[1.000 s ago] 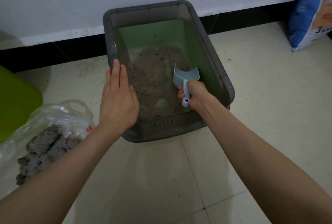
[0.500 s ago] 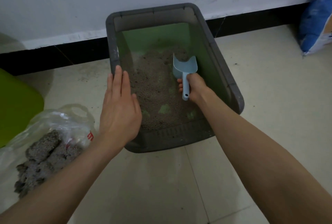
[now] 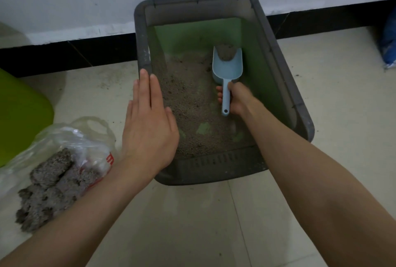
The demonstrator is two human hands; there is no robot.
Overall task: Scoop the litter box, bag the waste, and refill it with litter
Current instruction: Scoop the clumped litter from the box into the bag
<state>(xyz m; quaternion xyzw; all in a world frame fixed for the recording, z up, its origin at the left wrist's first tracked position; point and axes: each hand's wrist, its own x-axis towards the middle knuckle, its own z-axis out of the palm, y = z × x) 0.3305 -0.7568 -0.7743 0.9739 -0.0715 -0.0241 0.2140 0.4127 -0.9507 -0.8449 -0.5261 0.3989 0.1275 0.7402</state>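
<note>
A grey litter box [image 3: 297,104] with a green inner tray stands on the floor against the wall, holding a thin layer of brown litter [image 3: 188,104]. My right hand [image 3: 237,99] grips the handle of a light blue scoop [image 3: 227,67], whose front end holds some litter near the far side of the box. My left hand [image 3: 147,125] lies flat with straight fingers over the box's left rim. A clear plastic bag [image 3: 70,151] with grey clumps of waste lies on the floor to the left.
A lime green object [image 3: 19,114] sits at the far left. A blue litter bag [image 3: 389,46] leans at the right edge by the wall. Pale floor tiles stretch in front of the box.
My right hand has pushed the scoop forward through the litter toward the far end of the box, and litter now sits in its front. My left hand stays on the rim.
</note>
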